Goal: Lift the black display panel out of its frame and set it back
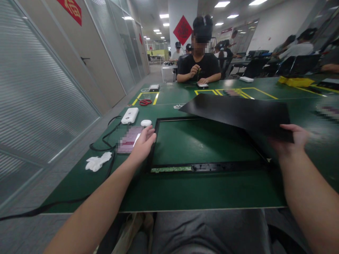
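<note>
My right hand (298, 137) grips the near right corner of a thin, flat black panel (238, 109), thumb on top. The panel is raised and tilted over the right part of a black rectangular frame (225, 167) lying on the green table. Along the frame's near side runs a narrow green circuit board (171, 169). Beside the frame's left edge is my left hand (145, 139), fingers apart and slightly bent, holding nothing. Whether it touches the frame I cannot tell. The panel hides the frame's far right corner.
Left of the frame are a phone (128, 141), a white power bank (129, 115) with a black cable, a white earbud case (146, 123) and crumpled tissue (97, 162). Red scissors (145, 102) lie farther back. Across the table a person (198, 65) handles a small device.
</note>
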